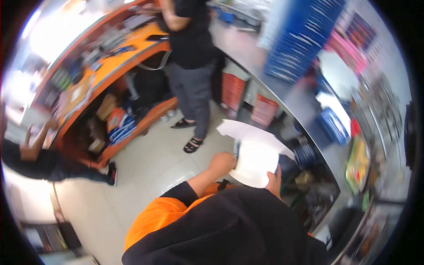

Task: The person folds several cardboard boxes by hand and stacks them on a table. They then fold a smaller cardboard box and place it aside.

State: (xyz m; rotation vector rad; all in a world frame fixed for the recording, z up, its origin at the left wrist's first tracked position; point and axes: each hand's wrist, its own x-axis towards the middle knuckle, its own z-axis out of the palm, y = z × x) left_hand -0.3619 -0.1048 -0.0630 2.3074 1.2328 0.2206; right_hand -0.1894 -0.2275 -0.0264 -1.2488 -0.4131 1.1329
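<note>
In front of my body is a white box (256, 164) with its flap (256, 134) raised along the far side. My right hand (274, 181) grips its near right edge, thumb lying over the white surface. At the left edge, my left hand (222, 164) is closed, its fingertips hidden behind the box. The pale inside of the box is bright and shows no detail.
A person (190, 57) in dark clothes stands ahead by an orange counter (141, 42), and another person (35, 154) is at far left. The grey counter (304, 106) on my right carries blue boxes (304, 39); cartons (265, 110) sit beneath.
</note>
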